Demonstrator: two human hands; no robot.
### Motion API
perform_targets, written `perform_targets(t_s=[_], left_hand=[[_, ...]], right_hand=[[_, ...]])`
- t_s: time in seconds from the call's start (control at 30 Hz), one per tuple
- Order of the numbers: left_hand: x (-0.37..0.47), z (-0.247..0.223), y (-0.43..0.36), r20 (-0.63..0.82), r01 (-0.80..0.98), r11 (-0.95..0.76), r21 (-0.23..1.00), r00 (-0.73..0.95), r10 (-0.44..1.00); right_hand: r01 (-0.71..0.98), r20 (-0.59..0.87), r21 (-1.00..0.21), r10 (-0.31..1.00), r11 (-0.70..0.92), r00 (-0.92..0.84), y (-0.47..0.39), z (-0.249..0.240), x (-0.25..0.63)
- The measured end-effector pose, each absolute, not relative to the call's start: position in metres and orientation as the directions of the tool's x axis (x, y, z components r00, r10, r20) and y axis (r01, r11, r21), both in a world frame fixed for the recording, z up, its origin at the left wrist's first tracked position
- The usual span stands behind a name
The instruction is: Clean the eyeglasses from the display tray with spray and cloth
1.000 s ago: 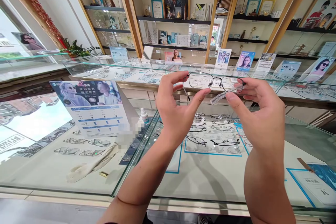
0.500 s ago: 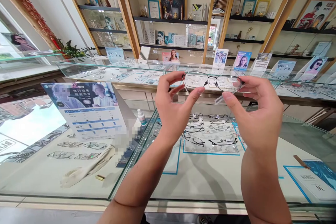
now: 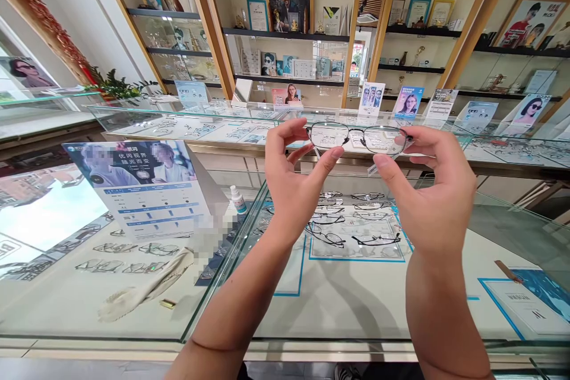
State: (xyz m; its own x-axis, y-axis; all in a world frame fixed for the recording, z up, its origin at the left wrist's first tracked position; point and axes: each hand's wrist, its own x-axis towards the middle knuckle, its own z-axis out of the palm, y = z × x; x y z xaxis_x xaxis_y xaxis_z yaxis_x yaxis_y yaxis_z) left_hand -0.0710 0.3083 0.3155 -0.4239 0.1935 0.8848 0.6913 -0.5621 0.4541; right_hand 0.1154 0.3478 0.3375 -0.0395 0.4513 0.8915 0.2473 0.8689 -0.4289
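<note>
A pair of thin dark-framed eyeglasses [image 3: 356,130] is held up level above the glass display counter [image 3: 351,285]. My left hand [image 3: 296,175] pinches its left end between thumb and fingers. At the other end, my right hand [image 3: 427,190] grips the frame near the hinge, with the thumb below the lens. A small clear tag [image 3: 372,171] hangs by the right thumb. Beneath my hands, several pairs of eyeglasses [image 3: 377,240] lie in rows inside the counter.
On the left counter stand a printed display card [image 3: 146,205] and a small white spray bottle [image 3: 237,199]. A cream cloth [image 3: 146,288] lies near a small gold piece [image 3: 167,304]. Behind runs another glass case with upright cards [image 3: 407,102], then wall shelves [image 3: 285,32].
The view has shifted slightly, so the scene sits a little further left. Both hands still hold the eyeglasses at nearly the same height.
</note>
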Motion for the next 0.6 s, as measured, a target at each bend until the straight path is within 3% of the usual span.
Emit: perform_targets(t_s=[0.3,0.6], left_hand=[[-0.069,0.316,0.307,0.877,0.687,-0.557,0.466,-0.442,0.187],[-0.068,0.316,0.302,0.937,0.846,-0.421,0.328,-0.347,0.031]], right_hand=[[0.226,0.871,-0.466,0.489,0.856,-0.056,0.348,0.338,0.116],[0.177,0.824,-0.515,0.541,0.839,-0.168,0.362,0.333,0.116]])
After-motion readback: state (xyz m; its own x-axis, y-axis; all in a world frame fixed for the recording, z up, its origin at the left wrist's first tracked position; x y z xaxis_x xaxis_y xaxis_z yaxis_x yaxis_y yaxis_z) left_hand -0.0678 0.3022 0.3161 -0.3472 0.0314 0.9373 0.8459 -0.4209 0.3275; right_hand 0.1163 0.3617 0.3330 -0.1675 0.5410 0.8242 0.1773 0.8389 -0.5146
